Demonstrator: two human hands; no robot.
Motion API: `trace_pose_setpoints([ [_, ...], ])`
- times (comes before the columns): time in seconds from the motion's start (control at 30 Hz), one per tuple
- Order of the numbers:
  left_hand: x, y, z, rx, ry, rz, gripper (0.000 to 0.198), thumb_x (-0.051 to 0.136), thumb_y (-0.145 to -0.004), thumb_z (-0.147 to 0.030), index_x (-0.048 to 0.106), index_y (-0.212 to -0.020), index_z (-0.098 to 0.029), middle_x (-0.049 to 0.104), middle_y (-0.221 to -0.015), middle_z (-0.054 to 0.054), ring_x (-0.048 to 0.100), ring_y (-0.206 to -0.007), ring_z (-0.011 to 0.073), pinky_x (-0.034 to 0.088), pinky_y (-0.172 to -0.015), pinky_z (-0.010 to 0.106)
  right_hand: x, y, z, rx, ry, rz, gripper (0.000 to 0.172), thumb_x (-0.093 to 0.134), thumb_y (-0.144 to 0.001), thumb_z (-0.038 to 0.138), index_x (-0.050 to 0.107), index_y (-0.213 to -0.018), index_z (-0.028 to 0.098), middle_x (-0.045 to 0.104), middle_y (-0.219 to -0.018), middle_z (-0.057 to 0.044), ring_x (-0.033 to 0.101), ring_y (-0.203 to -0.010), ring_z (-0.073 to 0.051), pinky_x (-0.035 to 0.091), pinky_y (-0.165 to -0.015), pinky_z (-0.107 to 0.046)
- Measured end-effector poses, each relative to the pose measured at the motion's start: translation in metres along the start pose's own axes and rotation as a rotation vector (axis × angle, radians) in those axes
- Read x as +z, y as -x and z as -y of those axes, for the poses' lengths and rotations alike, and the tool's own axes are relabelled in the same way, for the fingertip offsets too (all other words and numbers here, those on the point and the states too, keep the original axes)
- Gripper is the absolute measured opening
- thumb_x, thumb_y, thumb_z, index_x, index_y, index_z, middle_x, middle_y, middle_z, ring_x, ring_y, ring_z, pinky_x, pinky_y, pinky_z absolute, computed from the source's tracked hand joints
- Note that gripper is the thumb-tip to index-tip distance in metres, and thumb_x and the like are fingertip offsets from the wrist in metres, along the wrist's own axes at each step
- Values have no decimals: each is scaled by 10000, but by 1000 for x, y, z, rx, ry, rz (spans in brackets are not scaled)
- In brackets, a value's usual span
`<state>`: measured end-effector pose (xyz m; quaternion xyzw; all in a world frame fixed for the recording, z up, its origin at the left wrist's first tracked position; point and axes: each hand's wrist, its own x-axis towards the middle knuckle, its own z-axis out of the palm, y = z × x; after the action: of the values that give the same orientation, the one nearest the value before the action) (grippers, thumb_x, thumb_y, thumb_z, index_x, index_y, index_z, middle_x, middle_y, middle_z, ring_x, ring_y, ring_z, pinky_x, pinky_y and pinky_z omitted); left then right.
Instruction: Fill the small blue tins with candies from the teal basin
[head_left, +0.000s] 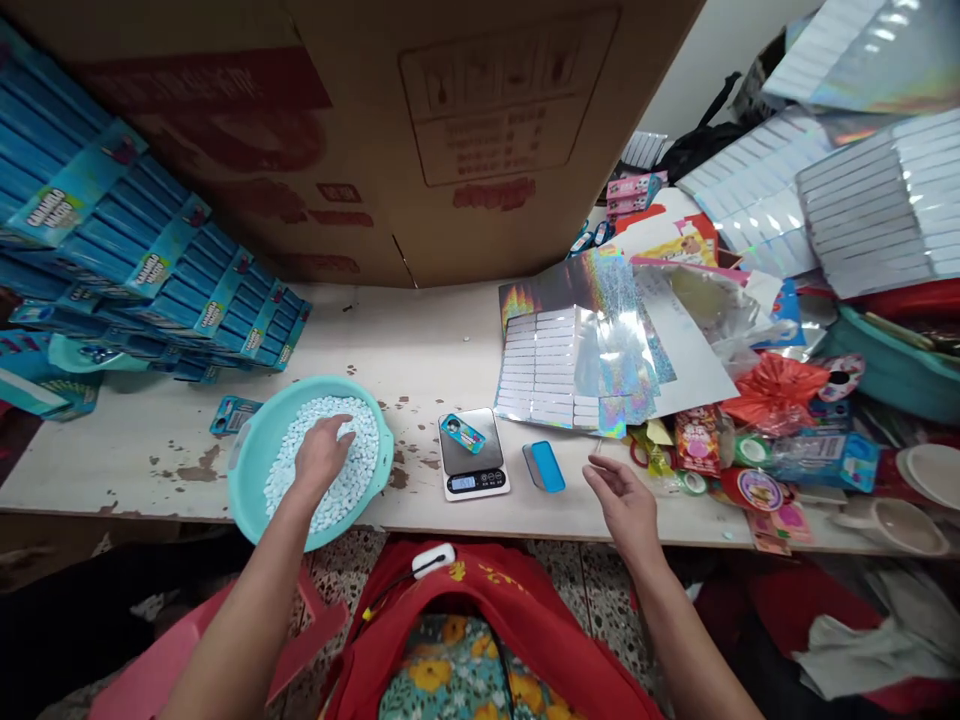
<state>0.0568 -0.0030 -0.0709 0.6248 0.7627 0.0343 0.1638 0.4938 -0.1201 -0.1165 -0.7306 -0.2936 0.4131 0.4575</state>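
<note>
Head view: the left hand dips among white pellets, its grasp impossible to tell. Just left of the nearer right hand, fingers loosely parted, a blue case lies on the table, long axis pointing away from the person.

There's one scale, one pellet-filled basin, one big carton.

Worn white table, brown patches showing; pale wall behind; speckled floor below.
</note>
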Motion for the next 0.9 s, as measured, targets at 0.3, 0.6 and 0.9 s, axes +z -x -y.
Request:
trace_pose_setpoints([
  [0.3, 71, -139, -164, 464, 147, 97, 306, 470, -843, -185, 605, -1115, -152, 566, -1178, 132, 522, -1058, 238, 383, -920, 323, 19, 13, -3, 53, 25, -8, 468, 707, -685, 500, 619, -1026, 192, 670, -1075, -109, 638, -987, -257, 500, -915, -427],
  [0.6, 97, -186, -197, 463, 108, 230, 195, 454, -793, -78, 636, -861, -98, 598, -990, 154, 524, -946, 230, 378, -849, 316, 17, 43, -28, 44, 131, -141, 462, 627, -767, 492, 587, -1108, 183, 646, -1109, -121, 614, -1023, -251, 473, -925, -438],
  [0.9, -1, -20, 63, 31, -39, -142, 218, 399, -866, -278, 596, -905, -192, 618, -986, 96, 559, -969, 257, 421, -873, 350, 60, 13, -14, -291, 543, -73, 753, 663, -671, 538, 433, -1302, 198, 513, -1241, -152, 531, -1064, -294, 445, -903, -467],
])
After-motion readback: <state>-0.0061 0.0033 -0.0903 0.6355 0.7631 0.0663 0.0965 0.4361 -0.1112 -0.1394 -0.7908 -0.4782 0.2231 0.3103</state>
